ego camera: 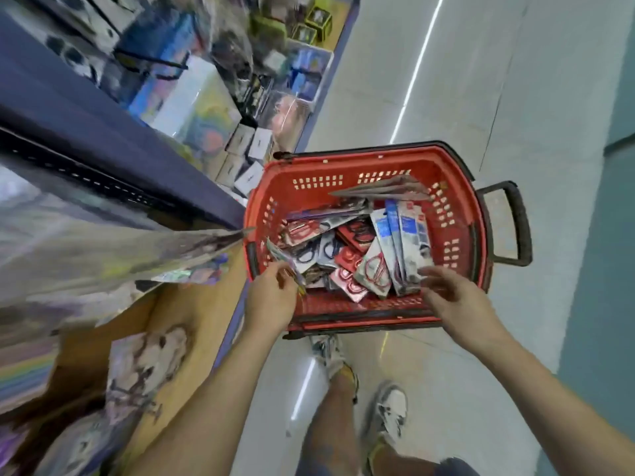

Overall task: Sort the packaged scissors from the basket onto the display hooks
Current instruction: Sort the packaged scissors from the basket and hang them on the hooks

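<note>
A red plastic basket (457, 214) stands on the floor in front of me, filled with several packaged scissors (374, 266) in red, white and blue card packs. My left hand (271, 297) is over the basket's near left corner and pinches a scissors pack (285, 261) by its lower end. My right hand (453, 290) hovers over the near right side of the basket with fingers spread, its fingertips close to the blue and white packs (405, 235). No display hooks can be made out in the blurred view.
Store shelving (103, 132) with boxed and bagged goods runs along the left. A cardboard box (178, 324) with packets sits at lower left. The basket's black handle (515, 225) sticks out to the right. My legs and shoes (388, 410) stand on the pale tiled floor.
</note>
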A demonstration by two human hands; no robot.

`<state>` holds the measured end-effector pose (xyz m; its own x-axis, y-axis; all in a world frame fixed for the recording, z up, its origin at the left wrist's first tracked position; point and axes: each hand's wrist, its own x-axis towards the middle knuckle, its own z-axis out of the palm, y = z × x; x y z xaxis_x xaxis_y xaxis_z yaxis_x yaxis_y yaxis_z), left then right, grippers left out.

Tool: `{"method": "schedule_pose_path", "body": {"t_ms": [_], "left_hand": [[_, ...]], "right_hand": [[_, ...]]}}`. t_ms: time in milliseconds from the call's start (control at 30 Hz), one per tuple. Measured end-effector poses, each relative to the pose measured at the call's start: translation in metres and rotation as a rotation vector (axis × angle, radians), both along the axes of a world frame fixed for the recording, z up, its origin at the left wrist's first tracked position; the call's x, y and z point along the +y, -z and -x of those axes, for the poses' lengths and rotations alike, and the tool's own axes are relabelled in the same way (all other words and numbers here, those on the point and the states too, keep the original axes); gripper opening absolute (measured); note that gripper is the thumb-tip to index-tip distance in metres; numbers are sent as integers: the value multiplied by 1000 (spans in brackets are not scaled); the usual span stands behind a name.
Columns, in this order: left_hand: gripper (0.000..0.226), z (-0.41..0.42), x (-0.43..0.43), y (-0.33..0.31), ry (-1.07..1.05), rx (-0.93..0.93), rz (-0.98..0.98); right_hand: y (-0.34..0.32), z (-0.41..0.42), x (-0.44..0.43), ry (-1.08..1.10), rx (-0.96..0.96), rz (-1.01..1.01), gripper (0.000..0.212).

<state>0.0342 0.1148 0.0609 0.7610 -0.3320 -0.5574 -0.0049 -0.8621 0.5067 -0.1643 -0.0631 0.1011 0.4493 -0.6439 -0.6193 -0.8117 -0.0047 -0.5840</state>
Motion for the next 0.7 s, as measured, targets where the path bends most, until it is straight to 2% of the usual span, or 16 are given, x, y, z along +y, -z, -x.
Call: {"method": "schedule_pose_path", "body": {"t_ms": [133,233,300,367,467,633,700], "left_hand": [[48,-27,-18,84,95,107,-165],[57,-36,-25,137,90,178,-228],[59,-39,-31,165,74,163,-280],[57,-39,-38,185,31,82,-309],[53,-39,-41,200,-82,-16,-303],[51,-33,-38,171,-136,-56,-302],[48,-28,-34,146,-116,-85,-294]], "right_hand": [[92,-39,-2,-169,60,-50,42],[156,-59,-1,-347,134,-27,64],[193,-70,-3,-546,283,27,88],[220,-80,-3,-686,445,52,103],[240,-98,1,-768,543,144,98],[240,-99,-8,-757,491,230,63],[230,-96,-13,-718,455,228,62]]}}
